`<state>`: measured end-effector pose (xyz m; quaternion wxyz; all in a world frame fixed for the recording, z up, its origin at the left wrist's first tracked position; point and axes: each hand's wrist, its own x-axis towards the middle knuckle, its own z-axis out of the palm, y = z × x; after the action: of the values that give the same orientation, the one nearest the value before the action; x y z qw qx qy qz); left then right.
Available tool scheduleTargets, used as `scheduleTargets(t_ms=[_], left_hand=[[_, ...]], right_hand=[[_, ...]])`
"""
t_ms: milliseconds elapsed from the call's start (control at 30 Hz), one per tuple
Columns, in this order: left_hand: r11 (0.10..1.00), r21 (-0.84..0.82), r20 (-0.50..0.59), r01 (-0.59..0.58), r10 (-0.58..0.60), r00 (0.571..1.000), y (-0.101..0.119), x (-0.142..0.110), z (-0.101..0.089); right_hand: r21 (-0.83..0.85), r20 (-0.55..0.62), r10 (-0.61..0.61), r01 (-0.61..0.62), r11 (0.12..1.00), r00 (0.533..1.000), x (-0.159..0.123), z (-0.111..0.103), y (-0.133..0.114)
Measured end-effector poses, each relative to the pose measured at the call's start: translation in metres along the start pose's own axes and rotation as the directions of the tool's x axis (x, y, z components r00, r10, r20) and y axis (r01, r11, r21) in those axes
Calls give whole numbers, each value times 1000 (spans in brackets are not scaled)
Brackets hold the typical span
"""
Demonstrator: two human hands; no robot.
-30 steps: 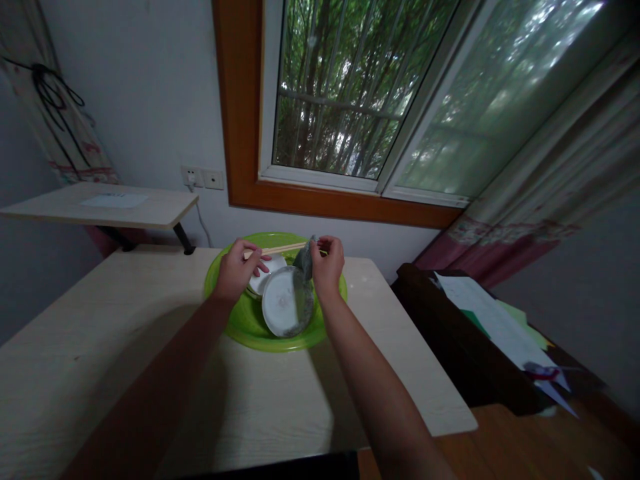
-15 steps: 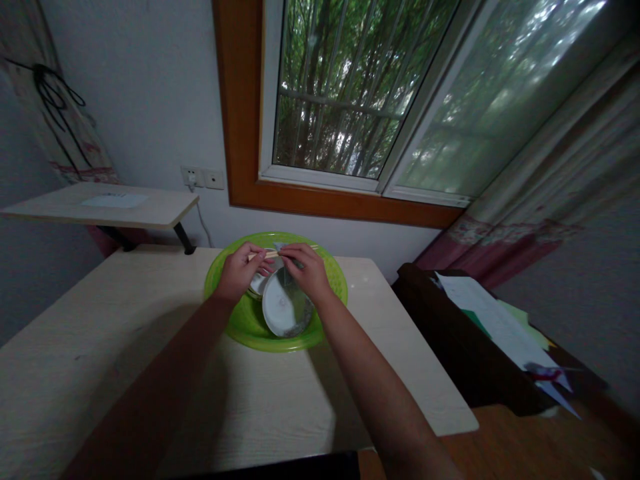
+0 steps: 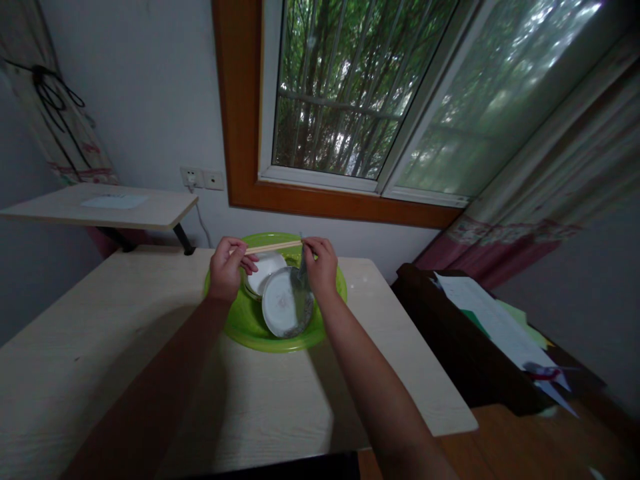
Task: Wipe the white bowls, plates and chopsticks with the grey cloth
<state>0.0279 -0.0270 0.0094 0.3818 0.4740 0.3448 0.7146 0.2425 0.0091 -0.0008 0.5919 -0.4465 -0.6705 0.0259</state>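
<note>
Over a green basin, my left hand is closed around one end of a pair of pale wooden chopsticks. My right hand pinches a thin grey cloth at the chopsticks' other end; the cloth hangs down from the fingers. Inside the basin a white bowl leans on its side, partly behind the cloth. Another white bowl sits behind it, below the chopsticks, its left edge near my left fingers.
The basin stands on a pale wooden table. A small raised shelf with a paper on it is at the left. Beyond the table's right edge, papers lie on a dark surface. A window is in the wall ahead.
My hands have moved apart, the right one sliding right with the cloth to the chopsticks' end and the left one shifting slightly left. More of the chopsticks and rear bowl shows.
</note>
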Motion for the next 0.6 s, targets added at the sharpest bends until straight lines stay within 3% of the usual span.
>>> scheduleTargets(t_ms=[167, 333, 467, 600], left_hand=[[1000, 20, 43, 17, -18, 999, -3, -1, 2], [998, 34, 99, 54, -57, 993, -6, 0, 4], [998, 31, 66, 46, -48, 997, -5, 0, 4], [1000, 10, -65, 5, -4, 998, -4, 2, 0]], right_hand=[[67, 131, -87, 79, 995, 988, -4, 4, -8], [153, 315, -251, 212, 965, 915, -9, 7, -22], [144, 281, -249, 216, 966, 927, -8, 9, -21], [53, 155, -88, 80, 995, 984, -5, 7, -9]])
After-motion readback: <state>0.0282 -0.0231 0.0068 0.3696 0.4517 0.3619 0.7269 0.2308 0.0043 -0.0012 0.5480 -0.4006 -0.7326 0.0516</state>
